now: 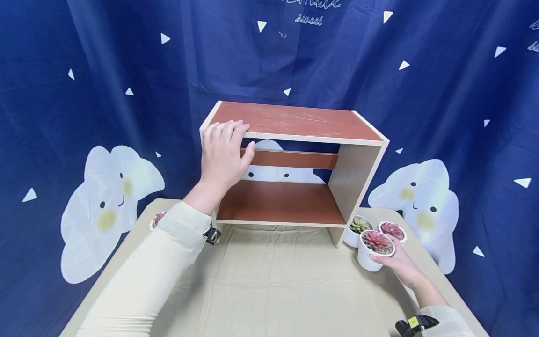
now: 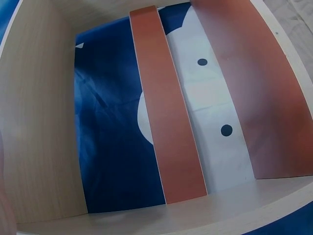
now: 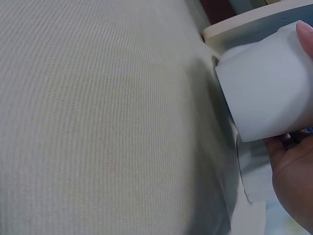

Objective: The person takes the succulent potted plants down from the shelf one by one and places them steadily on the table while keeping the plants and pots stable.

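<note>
My left hand [image 1: 223, 152] rests on the top front left corner of a small wooden shelf unit [image 1: 294, 120], fingers over its reddish-brown top. The left wrist view looks into the shelf, across its back rail [image 2: 168, 107]. At the shelf's right side, my right hand [image 1: 400, 262] grips a white pot with a red succulent [image 1: 370, 257], thumb at the near rim. In the right wrist view that white pot [image 3: 269, 88] is tilted. Just behind it stand a pot with a green succulent [image 1: 359, 224] and another with a red succulent [image 1: 392, 230].
Part of another red succulent [image 1: 157, 219] shows left of the shelf, mostly behind my left sleeve. A beige cloth [image 1: 278, 285] covers the table. Behind it hangs a dark blue curtain [image 1: 139, 56] with white clouds and triangles.
</note>
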The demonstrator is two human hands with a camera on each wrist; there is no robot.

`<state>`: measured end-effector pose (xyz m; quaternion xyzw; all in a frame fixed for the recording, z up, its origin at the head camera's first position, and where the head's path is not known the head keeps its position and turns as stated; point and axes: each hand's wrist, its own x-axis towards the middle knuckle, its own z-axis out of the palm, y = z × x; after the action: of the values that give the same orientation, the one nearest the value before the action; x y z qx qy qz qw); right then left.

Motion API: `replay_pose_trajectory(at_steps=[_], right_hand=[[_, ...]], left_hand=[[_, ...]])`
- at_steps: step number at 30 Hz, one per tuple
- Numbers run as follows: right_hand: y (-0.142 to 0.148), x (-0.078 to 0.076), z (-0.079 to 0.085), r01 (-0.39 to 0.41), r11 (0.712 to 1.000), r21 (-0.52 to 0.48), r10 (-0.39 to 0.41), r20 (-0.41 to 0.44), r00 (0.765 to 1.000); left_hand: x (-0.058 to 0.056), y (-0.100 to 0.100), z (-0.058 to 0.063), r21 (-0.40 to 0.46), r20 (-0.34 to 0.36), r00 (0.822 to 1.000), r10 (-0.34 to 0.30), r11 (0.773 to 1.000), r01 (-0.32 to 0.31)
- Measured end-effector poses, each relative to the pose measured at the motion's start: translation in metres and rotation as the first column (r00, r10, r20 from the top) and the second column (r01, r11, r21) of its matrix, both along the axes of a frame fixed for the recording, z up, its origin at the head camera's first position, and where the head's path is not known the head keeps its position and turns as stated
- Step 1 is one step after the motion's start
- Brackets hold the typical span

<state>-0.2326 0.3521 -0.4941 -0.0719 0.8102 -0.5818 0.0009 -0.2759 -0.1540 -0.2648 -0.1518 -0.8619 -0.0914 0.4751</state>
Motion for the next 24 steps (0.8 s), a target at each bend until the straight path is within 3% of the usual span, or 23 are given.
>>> replay_pose_trajectory(at_steps=[7,18,24], right_hand=[[0.0009,0.0019,-0.0028,-0.009,1.000,-0.015,0.008,-0.015,1.000],[0.0034,0.0061,-0.0039,-0.008,0.998,0.063,0.007,0.018,1.000],[0.0059,0.0070,-0.0047,0.000,0.999,0.043,0.000,0.005,1.000]], left_hand=[[-0.0006,0.0001,-0.0011,0.001,0.003,1.000,-0.003,1.000,0.003],[-0.0004,0.0006,0.0000,0.000,-0.003,1.000,-0.002,1.000,0.002],[-0.0004,0.0003,0.0004,-0.002,-0.009,1.000,0.000,1.000,0.000]])
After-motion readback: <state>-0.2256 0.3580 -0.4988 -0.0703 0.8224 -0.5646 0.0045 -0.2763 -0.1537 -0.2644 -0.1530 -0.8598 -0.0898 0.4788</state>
